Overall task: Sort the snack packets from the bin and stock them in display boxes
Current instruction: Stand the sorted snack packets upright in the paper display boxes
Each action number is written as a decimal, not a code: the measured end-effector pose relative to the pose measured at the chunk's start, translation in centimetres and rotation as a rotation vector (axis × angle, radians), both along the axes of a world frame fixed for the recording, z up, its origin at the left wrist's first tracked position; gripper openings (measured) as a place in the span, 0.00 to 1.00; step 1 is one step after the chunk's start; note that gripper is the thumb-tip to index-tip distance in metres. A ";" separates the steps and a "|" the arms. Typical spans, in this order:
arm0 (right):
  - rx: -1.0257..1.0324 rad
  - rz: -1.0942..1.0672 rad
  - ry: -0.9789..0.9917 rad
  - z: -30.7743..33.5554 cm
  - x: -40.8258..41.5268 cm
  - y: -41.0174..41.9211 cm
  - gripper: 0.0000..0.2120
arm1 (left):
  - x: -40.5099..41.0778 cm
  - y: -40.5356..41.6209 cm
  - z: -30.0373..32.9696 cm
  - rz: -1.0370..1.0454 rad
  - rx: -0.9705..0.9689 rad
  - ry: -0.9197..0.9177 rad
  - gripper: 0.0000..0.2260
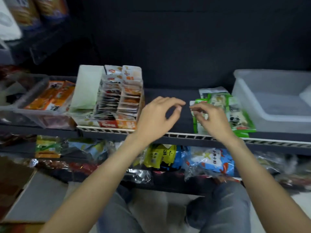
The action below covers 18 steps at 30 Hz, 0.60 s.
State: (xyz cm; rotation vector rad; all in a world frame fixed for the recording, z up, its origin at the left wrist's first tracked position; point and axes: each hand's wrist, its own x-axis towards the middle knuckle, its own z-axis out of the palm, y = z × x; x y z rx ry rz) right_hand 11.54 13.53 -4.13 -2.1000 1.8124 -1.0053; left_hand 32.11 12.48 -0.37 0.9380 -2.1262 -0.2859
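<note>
A cardboard display box [87, 91] on the dark shelf holds two rows of upright snack packets [121, 95]. To its right a loose pile of green panda packets [235, 113] lies on the shelf. My left hand [156, 115] hovers between the box and the pile, its fingers loosely curled and empty. At the pile's left edge my right hand [210, 118] has its fingers bent and touching the green packets; whether it grips one is unclear. A translucent bin [252, 101] stands at the far right and looks empty.
A clear tray [30, 105] with orange packets sits left of the display box. The lower shelf holds several mixed snack bags [207, 162]. A cardboard carton [16, 190] stands on the floor at lower left. My knees are below the shelf edge [185, 136].
</note>
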 end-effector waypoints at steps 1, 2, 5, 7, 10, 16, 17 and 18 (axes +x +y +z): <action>0.044 -0.070 0.014 -0.7 -2.0 0.1 0.11 | -2.4 -0.9 -1.1 -0.015 0.111 -0.022 0.10; 0.089 -0.139 0.036 -1.3 -3.8 0.1 0.11 | -4.5 -1.9 -2.4 -0.025 0.219 -0.051 0.10; 0.184 -0.274 0.134 -2.7 -7.5 -0.6 0.14 | -9.6 -4.9 -6.1 -0.010 0.432 -0.245 0.18; 0.254 -0.312 0.180 -3.0 -8.7 -1.7 0.17 | -12.0 -6.0 -7.7 0.020 0.496 -0.381 0.27; 0.455 -0.366 0.300 -3.1 -9.3 -3.7 0.27 | -14.0 -6.5 -9.1 0.038 0.491 -0.566 0.41; 0.570 -0.310 0.473 -3.7 -10.5 -4.6 0.36 | -12.8 -8.5 -8.9 -0.049 0.567 -0.747 0.43; 0.569 -0.300 0.459 -3.8 -10.8 -4.5 0.36 | -12.2 -8.9 -8.9 -0.050 0.584 -0.730 0.42; 0.566 -0.287 0.457 -3.7 -11.0 -4.3 0.34 | -11.7 -9.3 -8.9 -0.049 0.601 -0.704 0.40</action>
